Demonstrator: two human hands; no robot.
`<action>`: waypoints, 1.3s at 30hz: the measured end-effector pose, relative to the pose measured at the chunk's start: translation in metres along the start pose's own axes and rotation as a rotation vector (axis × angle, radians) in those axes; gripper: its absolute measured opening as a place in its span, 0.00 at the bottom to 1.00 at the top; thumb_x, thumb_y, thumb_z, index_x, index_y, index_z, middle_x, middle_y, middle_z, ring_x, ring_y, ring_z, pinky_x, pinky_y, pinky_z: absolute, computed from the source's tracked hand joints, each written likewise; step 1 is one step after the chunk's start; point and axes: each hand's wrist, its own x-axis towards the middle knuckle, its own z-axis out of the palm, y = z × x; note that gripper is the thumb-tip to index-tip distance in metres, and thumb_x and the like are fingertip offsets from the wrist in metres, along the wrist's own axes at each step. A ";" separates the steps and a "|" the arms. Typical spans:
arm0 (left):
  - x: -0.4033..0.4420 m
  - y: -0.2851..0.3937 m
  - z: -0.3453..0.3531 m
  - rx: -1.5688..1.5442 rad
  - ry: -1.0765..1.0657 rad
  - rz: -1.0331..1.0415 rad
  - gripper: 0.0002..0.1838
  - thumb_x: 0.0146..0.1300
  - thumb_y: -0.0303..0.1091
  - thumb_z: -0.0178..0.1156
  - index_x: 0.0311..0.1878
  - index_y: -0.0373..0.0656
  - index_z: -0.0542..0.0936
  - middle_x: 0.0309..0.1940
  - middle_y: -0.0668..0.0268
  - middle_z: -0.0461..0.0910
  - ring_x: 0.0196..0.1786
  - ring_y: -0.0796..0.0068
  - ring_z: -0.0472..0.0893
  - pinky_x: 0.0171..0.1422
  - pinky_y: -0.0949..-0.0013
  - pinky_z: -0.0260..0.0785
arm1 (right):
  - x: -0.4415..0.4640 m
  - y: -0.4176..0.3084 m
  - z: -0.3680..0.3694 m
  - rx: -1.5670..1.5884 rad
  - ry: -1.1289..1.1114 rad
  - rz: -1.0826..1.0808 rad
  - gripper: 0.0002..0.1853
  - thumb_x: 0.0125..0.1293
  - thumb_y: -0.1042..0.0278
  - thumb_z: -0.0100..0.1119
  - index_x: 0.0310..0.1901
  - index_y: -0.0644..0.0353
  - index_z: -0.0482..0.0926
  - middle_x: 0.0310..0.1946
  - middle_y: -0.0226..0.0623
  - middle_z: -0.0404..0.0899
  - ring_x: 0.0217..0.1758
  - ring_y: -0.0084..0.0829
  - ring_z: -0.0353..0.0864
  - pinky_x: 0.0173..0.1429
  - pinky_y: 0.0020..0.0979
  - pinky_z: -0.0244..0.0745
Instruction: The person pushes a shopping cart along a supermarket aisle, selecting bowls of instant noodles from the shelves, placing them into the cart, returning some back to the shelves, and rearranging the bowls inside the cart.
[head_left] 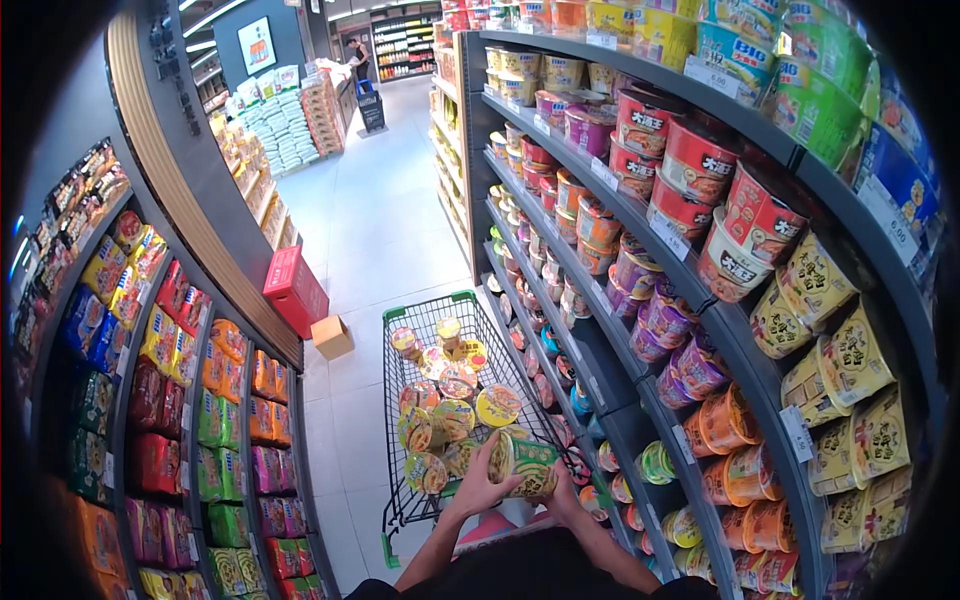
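Over the near end of a wire shopping cart (388,372), a green and cream instant noodle cup (530,462) is tilted on its side between my hands. My left hand (487,488) curls round the cup's left end, thumb and fingers pressed to it. At its right end, my right hand (566,500) grips the cup, with some fingers hidden behind it. Inside the cart, several other noodle cups (458,380) lie loosely, some upright and some tipped over.
Shelves of cup noodles (690,170) rise close on the right. Shelves of packet noodles (170,400) line the left. A red box (296,292) and a small cardboard box (332,338) stand on the aisle floor (390,210). Far ahead is another person (358,60).
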 end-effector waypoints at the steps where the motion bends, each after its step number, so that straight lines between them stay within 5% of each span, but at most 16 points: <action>1: -0.001 0.006 0.001 0.020 0.005 -0.003 0.65 0.60 0.60 0.80 0.91 0.43 0.55 0.73 0.42 0.66 0.79 0.44 0.70 0.86 0.48 0.61 | -0.001 -0.002 0.001 0.014 0.010 0.007 0.42 0.84 0.21 0.32 0.74 0.50 0.75 0.62 0.34 0.88 0.58 0.34 0.92 0.54 0.41 0.89; 14: -0.021 0.027 0.049 0.155 0.192 -0.014 0.67 0.58 0.63 0.80 0.90 0.37 0.54 0.77 0.38 0.62 0.82 0.39 0.64 0.88 0.43 0.58 | -0.005 -0.021 -0.027 0.085 -0.231 0.095 0.48 0.82 0.18 0.30 0.80 0.53 0.72 0.73 0.40 0.82 0.75 0.42 0.81 0.76 0.54 0.77; 19: -0.031 0.013 0.074 0.256 0.293 0.006 0.66 0.59 0.63 0.78 0.89 0.37 0.55 0.81 0.38 0.60 0.84 0.35 0.61 0.88 0.42 0.57 | 0.004 -0.017 -0.044 0.113 -0.369 0.187 0.45 0.83 0.21 0.30 0.80 0.52 0.72 0.71 0.38 0.82 0.72 0.39 0.83 0.76 0.51 0.79; 29: -0.041 0.029 0.099 0.478 0.398 0.040 0.61 0.60 0.65 0.77 0.89 0.46 0.61 0.85 0.44 0.58 0.87 0.37 0.58 0.87 0.33 0.51 | 0.020 -0.018 -0.056 0.082 -0.424 0.464 0.47 0.77 0.12 0.31 0.79 0.40 0.72 0.72 0.34 0.81 0.70 0.40 0.82 0.73 0.51 0.74; 35: -0.046 0.018 0.108 0.458 0.487 -0.030 0.58 0.62 0.64 0.76 0.89 0.49 0.62 0.86 0.46 0.59 0.87 0.39 0.58 0.86 0.34 0.53 | 0.032 -0.009 -0.063 -0.013 -0.501 0.467 0.47 0.76 0.12 0.35 0.81 0.38 0.70 0.75 0.32 0.77 0.75 0.38 0.77 0.76 0.54 0.71; 39: -0.048 0.014 0.107 0.440 0.501 -0.040 0.57 0.62 0.62 0.76 0.89 0.50 0.62 0.86 0.46 0.59 0.87 0.40 0.59 0.85 0.33 0.53 | 0.029 -0.010 -0.059 0.011 -0.444 0.457 0.45 0.79 0.15 0.39 0.79 0.42 0.72 0.70 0.33 0.81 0.69 0.36 0.82 0.75 0.48 0.75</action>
